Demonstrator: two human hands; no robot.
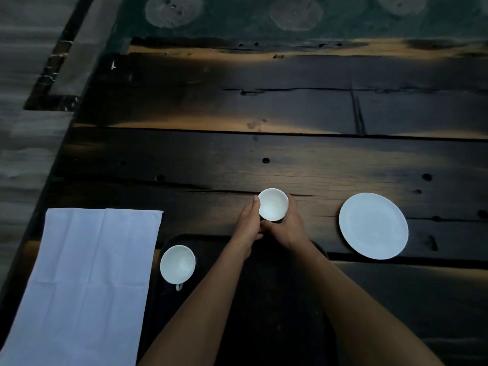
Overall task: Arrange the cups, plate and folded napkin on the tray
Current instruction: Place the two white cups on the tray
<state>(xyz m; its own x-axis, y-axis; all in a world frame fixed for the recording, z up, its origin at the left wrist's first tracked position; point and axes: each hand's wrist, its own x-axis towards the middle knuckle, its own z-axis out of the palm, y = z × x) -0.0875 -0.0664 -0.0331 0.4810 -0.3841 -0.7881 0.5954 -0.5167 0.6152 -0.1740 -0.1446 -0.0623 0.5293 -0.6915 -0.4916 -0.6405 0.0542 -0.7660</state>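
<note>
A white cup (273, 204) is held between both hands just beyond the far edge of the dark tray (211, 240). My left hand (249, 223) wraps its left side and my right hand (289, 224) its right side. A second white cup (177, 264) with a small handle stands on the tray's left part. The white plate (373, 225) lies on the wooden table to the right of the tray. The white napkin (84, 281) lies spread flat at the left, creased from folding. My forearms hide much of the tray.
The dark plank table (264, 107) stretches away beyond the hands, with cracks and knot holes. Its left edge runs diagonally, with grey floor (23, 143) beside it. A dark green patterned cloth (290, 17) lies at the far end.
</note>
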